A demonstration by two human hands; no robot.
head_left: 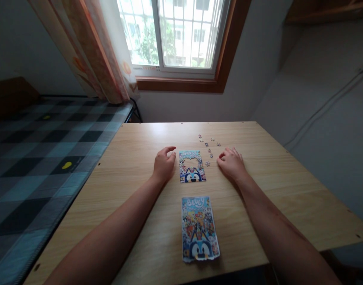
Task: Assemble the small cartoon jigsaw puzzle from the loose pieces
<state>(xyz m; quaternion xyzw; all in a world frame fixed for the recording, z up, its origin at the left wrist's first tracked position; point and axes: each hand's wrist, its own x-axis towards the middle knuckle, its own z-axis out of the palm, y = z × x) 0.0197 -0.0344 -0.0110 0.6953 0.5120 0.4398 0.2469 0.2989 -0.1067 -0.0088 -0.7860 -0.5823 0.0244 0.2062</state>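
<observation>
A jigsaw puzzle (192,176) lies flat in the middle of the table, its frame joined around a gap through which bare wood shows. Just left of it rests my left hand (164,163), thumb and forefinger apart with nothing between them. Several loose jigsaw pieces (207,163) are scattered beyond the puzzle and to its right. My right hand (230,162) is on the table to the right of these pieces, its thumb and forefinger drawn together; whatever is in them, if anything, is too small to make out. Nearer me lies a printed Bluey picture packet (198,227) with a ragged bottom edge.
The light wooden table (134,158) reaches toward a wall with a barred window (186,35). A bed with a checked cover (50,146) stands along the left, beside an orange curtain (101,51). A cable (327,101) runs along the right wall.
</observation>
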